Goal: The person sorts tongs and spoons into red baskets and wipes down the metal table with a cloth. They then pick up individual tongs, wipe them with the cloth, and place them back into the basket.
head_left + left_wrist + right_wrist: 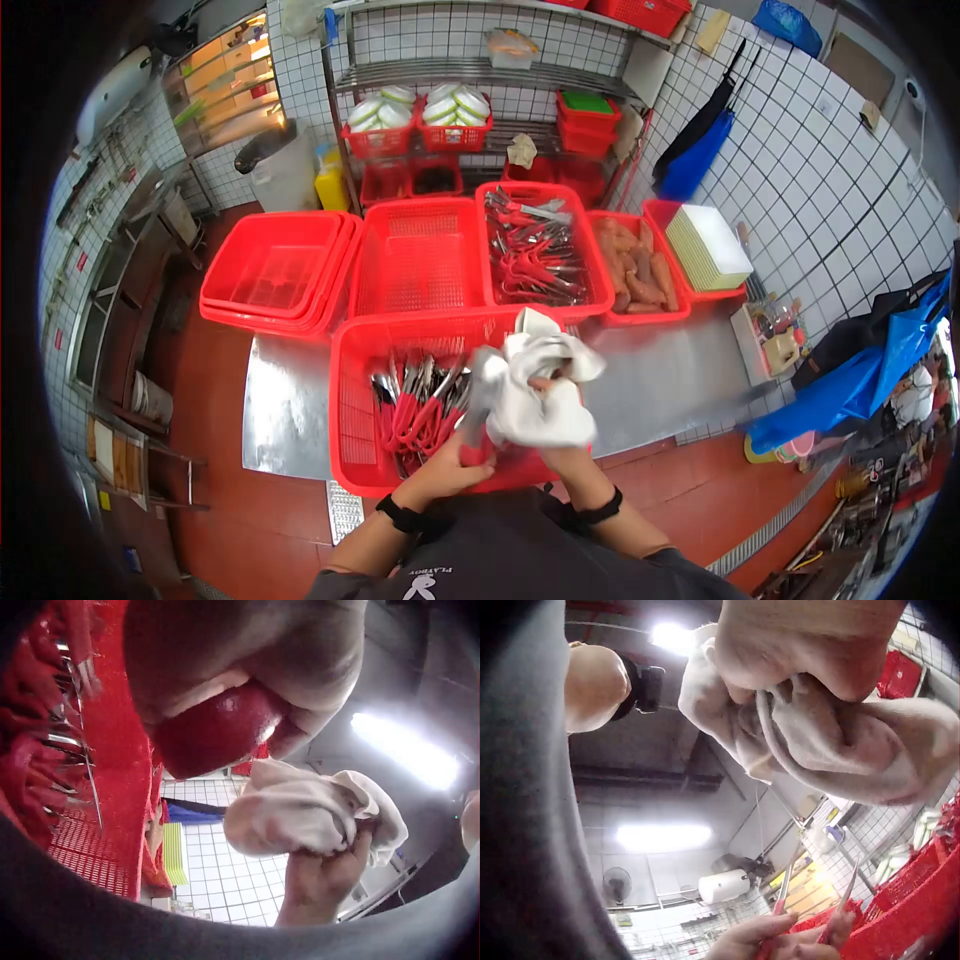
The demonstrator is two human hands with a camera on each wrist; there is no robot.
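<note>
— Dark shirt (520,560) and black wristbands (402,515) sit closest in the head view; what are the hands doing just past them?

— Left hand (455,470) is curled round the red handle end of a pair of tongs (478,405); the metal arms point up and away from the body; the left wrist view shows that red handle pressed into the palm.

— And the other one?

— Right hand (565,462) is closed round a bunched white cloth (535,385); its fingers are dug into the folds; the cloth meets the metal arms of the tongs, though whether it wraps them I cannot tell.

— Where is all that?

— Over the right half of the near basket (350,420), a red one standing on the steel counter (285,400); a pile of utensils (415,410) with red handles lies in its left half.

— Behind it?

— Row of red baskets; the far basket (590,270), straight behind the cloth, is full of more red-handled metal utensils; the middle basket (415,255) to its left shows bare mesh; stacked tubs (275,265) sit at the left end.
</note>
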